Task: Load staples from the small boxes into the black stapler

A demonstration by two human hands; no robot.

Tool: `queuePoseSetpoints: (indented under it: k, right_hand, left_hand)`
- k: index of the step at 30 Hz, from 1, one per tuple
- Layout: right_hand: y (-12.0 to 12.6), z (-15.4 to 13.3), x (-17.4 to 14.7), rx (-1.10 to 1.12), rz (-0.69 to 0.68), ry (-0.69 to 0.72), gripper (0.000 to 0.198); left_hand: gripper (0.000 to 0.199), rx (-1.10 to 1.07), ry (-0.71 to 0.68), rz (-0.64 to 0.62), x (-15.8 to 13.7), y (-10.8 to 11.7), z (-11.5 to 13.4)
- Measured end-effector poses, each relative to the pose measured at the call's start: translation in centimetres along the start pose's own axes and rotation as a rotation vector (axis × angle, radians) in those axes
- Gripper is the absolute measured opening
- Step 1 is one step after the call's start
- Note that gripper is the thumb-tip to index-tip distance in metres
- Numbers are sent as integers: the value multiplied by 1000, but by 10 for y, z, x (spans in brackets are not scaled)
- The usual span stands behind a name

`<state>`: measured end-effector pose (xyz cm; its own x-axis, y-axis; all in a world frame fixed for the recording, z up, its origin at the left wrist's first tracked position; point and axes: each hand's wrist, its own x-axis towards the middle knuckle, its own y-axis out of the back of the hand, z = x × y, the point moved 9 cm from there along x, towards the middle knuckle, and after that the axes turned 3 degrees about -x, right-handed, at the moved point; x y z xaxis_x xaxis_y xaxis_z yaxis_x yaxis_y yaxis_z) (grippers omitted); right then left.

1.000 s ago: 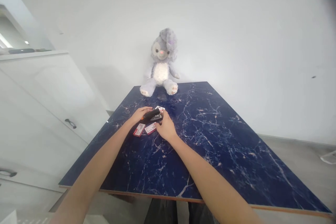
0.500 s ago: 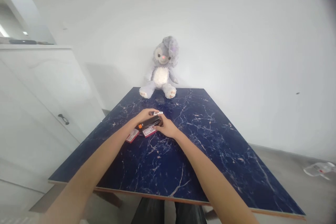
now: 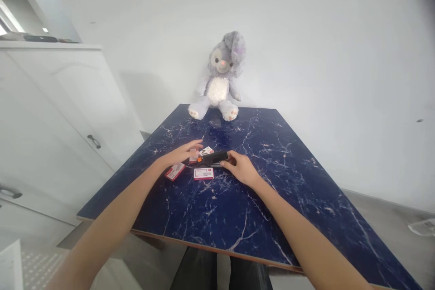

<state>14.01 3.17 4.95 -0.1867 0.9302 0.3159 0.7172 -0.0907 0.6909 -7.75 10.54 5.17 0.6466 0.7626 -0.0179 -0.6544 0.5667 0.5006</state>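
Observation:
My right hand (image 3: 242, 168) is closed on the right end of a black stapler (image 3: 215, 157), thumb below and fingers above. An orange part shows at the stapler's left end, and metal shows along its underside. My left hand (image 3: 185, 152) is open, fingers stretched out, over a small red-and-white box (image 3: 193, 156) that it partly hides. Another small white box (image 3: 206, 151) with a dark picture lies just behind the stapler. In front of it lies a flat red-and-white box (image 3: 203, 173), and a tilted one (image 3: 175, 171) rests below my left wrist.
A grey plush rabbit (image 3: 218, 88) sits at the back of the blue marbled table (image 3: 282, 199), against the white wall. White cabinets (image 3: 68, 113) stand on the left. A clear plastic object (image 3: 423, 227) lies on the floor at right.
My right hand has moved right with the stapler, away from the boxes. My left hand has come off the stapler, its fingers now stretched out. The view has shifted slightly.

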Motion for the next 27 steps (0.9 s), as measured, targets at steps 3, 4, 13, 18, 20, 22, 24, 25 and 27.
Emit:
queuePoseSetpoints:
  k: [3,4,13,18,20,22,24,25,27]
  right_hand:
    - [2,-2,-4,20,-31,31,29]
    - [2,-1,-4,26,-36,31,34]
    - [3,4,-3,55,-27,-5,15]
    - [0,6,-4,102,-36,-15,21]
    - [0,7,-5,106,-9,-31,35]
    - [0,5,-5,88,15,-36,50]
    - [0,3,-5,74,14,-29,59]
    - [-1,2,-5,75,4,-23,60]
    - [-3,2,-5,87,-21,-18,58]
  left_hand:
    - [79,96,2,-109,-6,1,6]
    - [76,133,1,-106,-7,1,7]
    - [79,369,-28,26,-2,-8,3]
    - [81,371,24,-22,2,3,-10]
    - [85,337,15,-34,5,3,-9]
    - [90,298,12,-56,7,0,-8]
    - [93,273,26,-81,9,-1,-8]
    - [94,266,35,-89,9,-1,-8]
    - [94,264,45,-102,11,0,-9]
